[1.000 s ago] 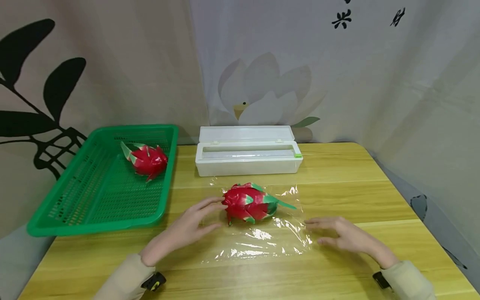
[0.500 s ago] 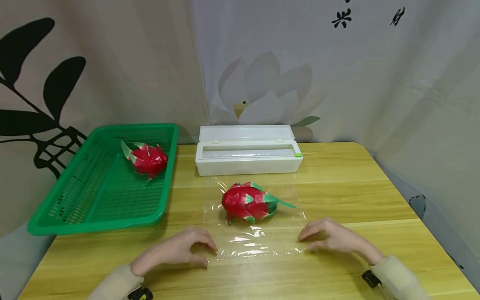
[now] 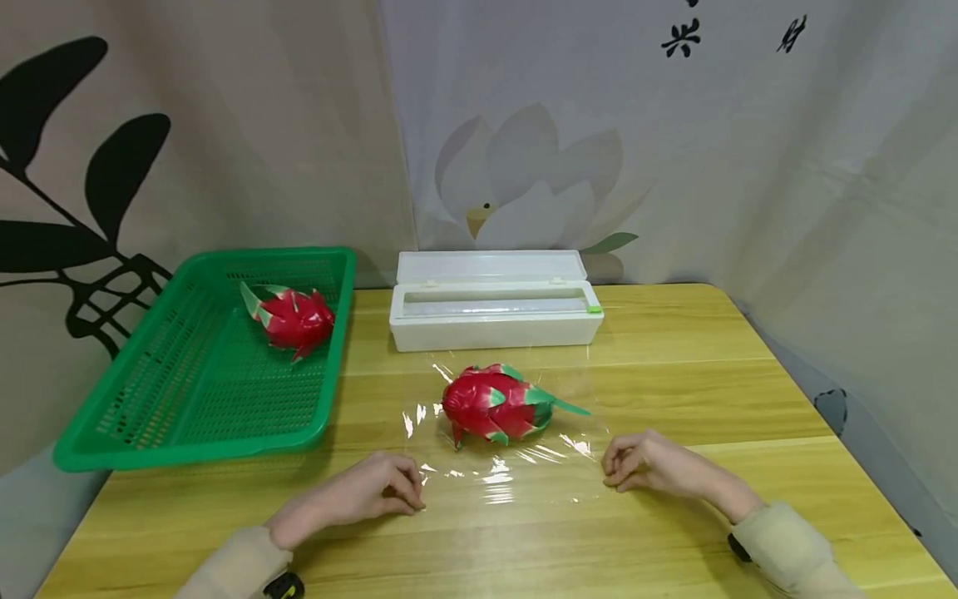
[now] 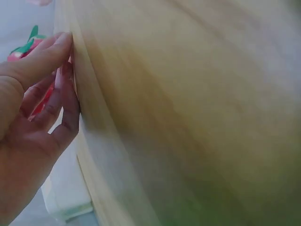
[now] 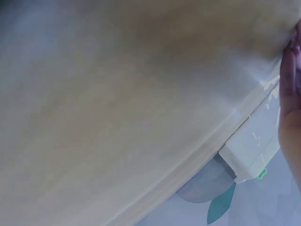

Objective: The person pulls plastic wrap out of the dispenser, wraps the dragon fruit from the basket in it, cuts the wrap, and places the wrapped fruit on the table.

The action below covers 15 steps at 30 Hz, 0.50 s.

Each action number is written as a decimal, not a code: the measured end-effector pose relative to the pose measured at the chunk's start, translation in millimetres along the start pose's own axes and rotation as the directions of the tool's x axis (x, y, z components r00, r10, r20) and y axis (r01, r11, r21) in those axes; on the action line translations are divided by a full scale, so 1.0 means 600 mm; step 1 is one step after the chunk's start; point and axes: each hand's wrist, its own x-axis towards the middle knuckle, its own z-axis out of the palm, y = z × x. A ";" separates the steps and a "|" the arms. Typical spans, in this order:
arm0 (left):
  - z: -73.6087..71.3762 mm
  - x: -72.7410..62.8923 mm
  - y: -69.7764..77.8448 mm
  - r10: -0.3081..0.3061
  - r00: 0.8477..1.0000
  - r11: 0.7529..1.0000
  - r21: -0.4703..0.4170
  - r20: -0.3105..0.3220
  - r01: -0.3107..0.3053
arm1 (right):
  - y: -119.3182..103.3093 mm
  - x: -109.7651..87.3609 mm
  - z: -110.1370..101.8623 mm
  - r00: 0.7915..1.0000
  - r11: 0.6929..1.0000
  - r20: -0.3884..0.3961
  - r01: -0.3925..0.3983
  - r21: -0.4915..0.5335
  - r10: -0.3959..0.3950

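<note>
Nearest the near edge of the surface (image 3: 711, 374), your left hand (image 3: 377, 489) pinches the near left corner of the clear film (image 3: 500, 476), and your right hand (image 3: 653, 466) pinches at its near right corner. The film looks light, limp and clingy, so take it by those corners, between thumb and fingertips. Half a second ago your fingers stood apart beside it; now they are closed, and the glare on it has shifted. Just beyond, the dragon fruit (image 3: 497, 405) lies on the film, its green tip toward the surface's right edge; it hasn't moved. It is probably fairly heavy, firm and smooth (mind the leafy scales, which may bend), so cup it round the body. Along the surface's left edge, the green basket (image 3: 195, 454) holds a second dragon fruit (image 3: 297, 323) toward its far right corner. By the surface's far edge stands the white box (image 3: 494, 337), opened.
</note>
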 end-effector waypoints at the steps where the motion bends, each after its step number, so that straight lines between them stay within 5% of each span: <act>1: 0.001 0.002 -0.001 0.011 1.000 1.000 0.006 -0.003 -0.011 | 0.002 0.003 0.000 1.000 1.000 -0.010 0.028 -0.007 -0.028; 7: 0.001 0.007 -0.001 0.003 1.000 1.000 0.028 -0.016 -0.002 | 0.006 0.016 0.003 0.992 0.984 -0.028 0.118 -0.132 -0.123; 15: -0.021 0.004 0.008 -0.066 0.982 0.993 -0.104 -0.176 0.048 | -0.009 0.035 -0.019 0.998 0.987 -0.039 0.051 -0.154 -0.058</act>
